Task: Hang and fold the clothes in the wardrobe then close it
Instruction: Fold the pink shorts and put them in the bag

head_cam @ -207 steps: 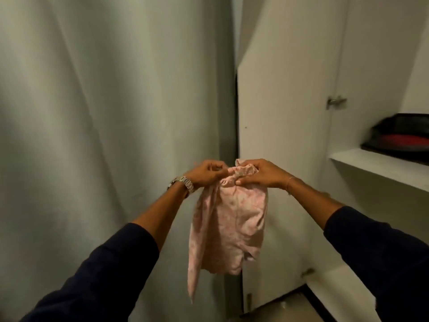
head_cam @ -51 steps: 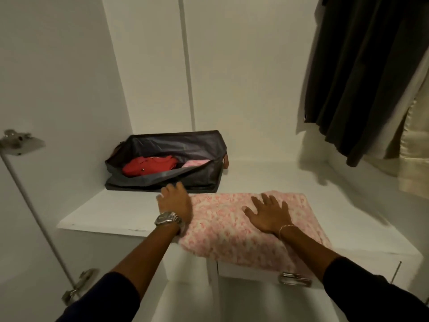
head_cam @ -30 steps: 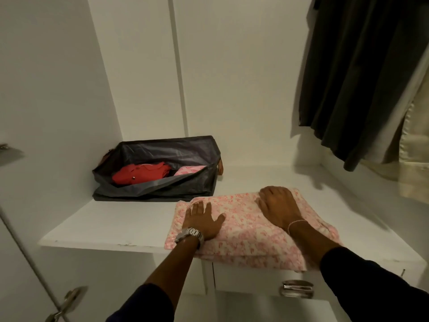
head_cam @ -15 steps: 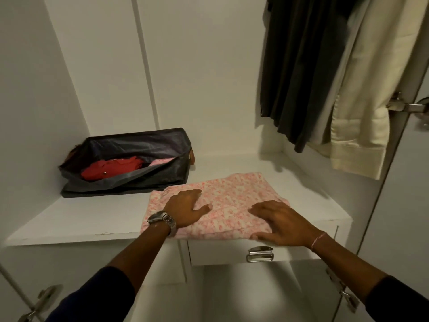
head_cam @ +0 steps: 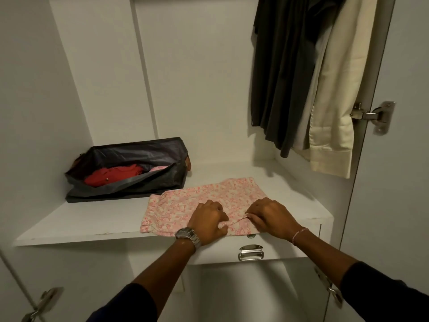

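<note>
White wardrobe shelf (head_cam: 76,223), doors open. Far left: dark fabric bag (head_cam: 130,168) lying open, red garment (head_cam: 113,174) inside. Centre front: pink patterned garment (head_cam: 197,201) spread flat at shelf edge, above drawer handle (head_cam: 250,252). Left hand (head_cam: 207,223), fingers curled, grips near hem; right hand (head_cam: 270,217) pinches a thin fold beside it. Upper right: dark clothes (head_cam: 283,73) and cream garment (head_cam: 336,94) hang.

no text, label or number can be read anywhere.

Two hands (head_cam: 207,220), one pink garment (head_cam: 204,201), one black bag (head_cam: 139,154), three hanging garments (head_cam: 285,77).
</note>
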